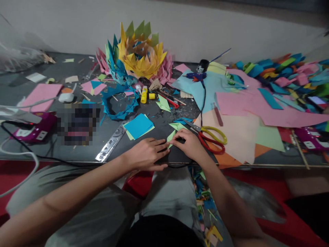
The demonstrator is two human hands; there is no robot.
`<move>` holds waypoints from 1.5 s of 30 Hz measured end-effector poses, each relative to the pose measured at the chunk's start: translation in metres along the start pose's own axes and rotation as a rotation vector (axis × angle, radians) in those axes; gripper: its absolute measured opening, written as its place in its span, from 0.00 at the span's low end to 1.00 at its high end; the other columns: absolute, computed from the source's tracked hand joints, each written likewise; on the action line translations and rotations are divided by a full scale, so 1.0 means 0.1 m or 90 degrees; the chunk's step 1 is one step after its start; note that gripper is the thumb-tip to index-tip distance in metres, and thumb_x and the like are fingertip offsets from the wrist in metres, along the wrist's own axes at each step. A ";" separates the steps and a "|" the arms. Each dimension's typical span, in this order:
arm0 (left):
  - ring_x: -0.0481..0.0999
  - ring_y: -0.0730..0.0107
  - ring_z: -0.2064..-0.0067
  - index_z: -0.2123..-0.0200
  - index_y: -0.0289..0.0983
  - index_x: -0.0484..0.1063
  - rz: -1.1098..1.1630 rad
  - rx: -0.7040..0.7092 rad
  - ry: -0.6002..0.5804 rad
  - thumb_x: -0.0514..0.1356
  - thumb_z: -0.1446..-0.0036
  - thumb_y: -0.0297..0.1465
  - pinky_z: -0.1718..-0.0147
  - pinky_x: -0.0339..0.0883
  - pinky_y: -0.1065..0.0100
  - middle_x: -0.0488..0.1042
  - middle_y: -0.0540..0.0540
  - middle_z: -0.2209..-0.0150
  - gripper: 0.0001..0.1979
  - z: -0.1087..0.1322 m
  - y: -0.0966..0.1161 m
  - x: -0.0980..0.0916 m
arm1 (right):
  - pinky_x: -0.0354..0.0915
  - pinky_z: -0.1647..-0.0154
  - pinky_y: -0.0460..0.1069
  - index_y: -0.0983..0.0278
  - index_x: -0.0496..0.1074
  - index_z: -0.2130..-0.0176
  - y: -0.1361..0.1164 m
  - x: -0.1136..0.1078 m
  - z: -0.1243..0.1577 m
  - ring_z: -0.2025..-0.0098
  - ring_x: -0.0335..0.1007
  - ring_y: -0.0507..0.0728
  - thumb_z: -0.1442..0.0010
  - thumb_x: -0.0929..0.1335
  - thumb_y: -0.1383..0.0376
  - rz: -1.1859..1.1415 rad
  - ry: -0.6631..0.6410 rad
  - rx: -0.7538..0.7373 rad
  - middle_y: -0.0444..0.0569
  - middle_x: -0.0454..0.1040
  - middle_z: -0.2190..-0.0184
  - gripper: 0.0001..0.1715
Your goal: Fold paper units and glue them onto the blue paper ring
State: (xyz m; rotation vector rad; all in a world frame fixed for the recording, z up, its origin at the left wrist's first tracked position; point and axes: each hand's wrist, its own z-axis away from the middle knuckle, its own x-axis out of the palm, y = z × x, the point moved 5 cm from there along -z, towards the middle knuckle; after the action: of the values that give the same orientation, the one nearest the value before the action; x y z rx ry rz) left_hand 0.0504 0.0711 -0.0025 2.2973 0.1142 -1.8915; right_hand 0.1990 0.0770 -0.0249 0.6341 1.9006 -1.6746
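Observation:
My left hand [149,152] rests at the table's front edge with its fingers stretched out, the tips touching a folded light green paper piece [171,137]. On the other side of that paper, my right hand [189,143] pinches its edge between thumb and fingers. Just beyond lies another folded green paper piece [178,126], with folded blue pieces [183,120] behind it. Scissors [212,135] with red and yellow handles lie right of my right hand. A stack of blue and green paper squares [139,126] sits beyond my left hand, near a clear ruler [111,144].
A blue folded-paper ring [119,102] and a large multicoloured paper crown [142,65] stand farther back. Nearby are a yellow glue stick [144,95] and a blue glue gun [196,76] with its cord. Pink sheets [239,104] cover the right; a purple power strip [38,128] sits left.

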 end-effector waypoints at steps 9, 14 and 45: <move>0.67 0.59 0.49 0.54 0.32 0.69 0.073 -0.187 0.028 0.52 0.45 0.41 0.51 0.62 0.59 0.70 0.40 0.52 0.22 0.06 0.05 0.07 | 0.56 0.74 0.44 0.63 0.69 0.75 0.03 0.01 -0.11 0.77 0.58 0.49 0.50 0.67 0.68 -0.015 0.026 0.090 0.40 0.64 0.80 0.02; 0.63 0.57 0.45 0.56 0.36 0.70 0.150 -0.231 0.008 0.53 0.45 0.39 0.51 0.62 0.58 0.66 0.40 0.48 0.18 0.07 -0.04 0.03 | 0.56 0.76 0.44 0.62 0.74 0.71 0.00 0.01 -0.17 0.78 0.59 0.50 0.50 0.68 0.62 0.031 0.082 0.124 0.40 0.66 0.79 0.06; 0.59 0.56 0.42 0.47 0.33 0.58 0.158 -0.376 0.061 0.53 0.46 0.44 0.47 0.58 0.54 0.62 0.38 0.45 0.28 0.09 -0.13 0.10 | 0.64 0.61 0.48 0.57 0.74 0.59 -0.15 0.13 -0.06 0.62 0.66 0.54 0.45 0.67 0.61 0.148 0.083 0.006 0.46 0.69 0.66 0.12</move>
State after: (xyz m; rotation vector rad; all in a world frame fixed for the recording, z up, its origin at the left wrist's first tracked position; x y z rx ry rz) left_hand 0.0411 0.0822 -0.0151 1.8935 0.3330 -1.3888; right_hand 0.1785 0.0810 -0.0218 0.9494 1.8271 -1.5275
